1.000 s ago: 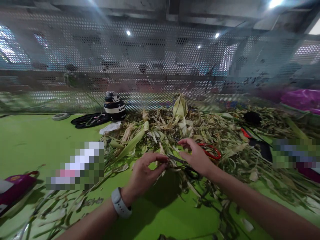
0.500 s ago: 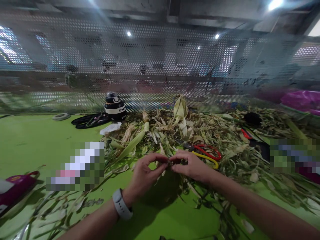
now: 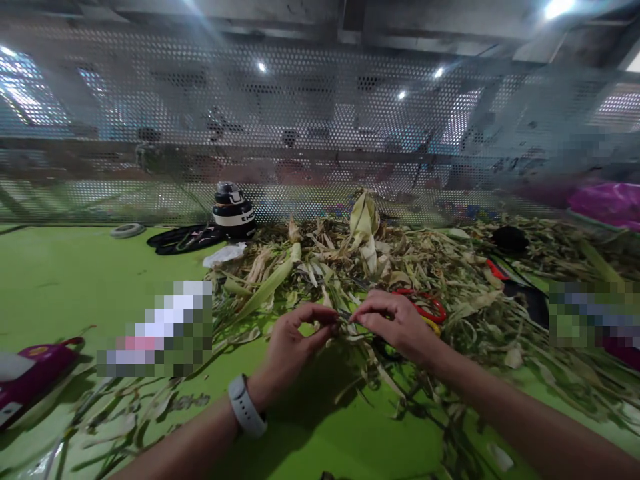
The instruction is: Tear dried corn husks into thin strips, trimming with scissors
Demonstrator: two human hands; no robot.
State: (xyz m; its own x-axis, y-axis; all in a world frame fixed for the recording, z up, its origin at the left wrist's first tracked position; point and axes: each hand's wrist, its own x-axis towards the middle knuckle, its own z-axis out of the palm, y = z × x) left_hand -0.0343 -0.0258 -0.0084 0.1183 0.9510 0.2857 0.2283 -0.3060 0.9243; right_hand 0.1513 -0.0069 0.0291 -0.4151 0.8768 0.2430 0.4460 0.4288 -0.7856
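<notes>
My left hand (image 3: pixel 293 343), with a pale watch (image 3: pixel 244 413) on the wrist, pinches a thin dried leaf strip (image 3: pixel 345 316) between thumb and fingertips. My right hand (image 3: pixel 395 323) pinches the same strip from the other side, and the fingertips of both hands nearly touch. Both hands hover over the near edge of a big heap of dried leaves and husks (image 3: pixel 380 273) on the green table (image 3: pixel 65 280). Red-handled scissors (image 3: pixel 429 307) lie in the heap just behind my right hand.
A perforated metal screen (image 3: pixel 300 133) closes off the back of the table. A black-and-white bottle (image 3: pixel 233 212) and a dark strap (image 3: pixel 185 239) lie near it, with a tape roll (image 3: pixel 127 231) further left. A magenta pouch (image 3: pixel 30 373) lies at the left edge.
A second ago my right hand was open above the heap. It came down to meet the left hand, and both now pinch the strip. The view shifted slightly.
</notes>
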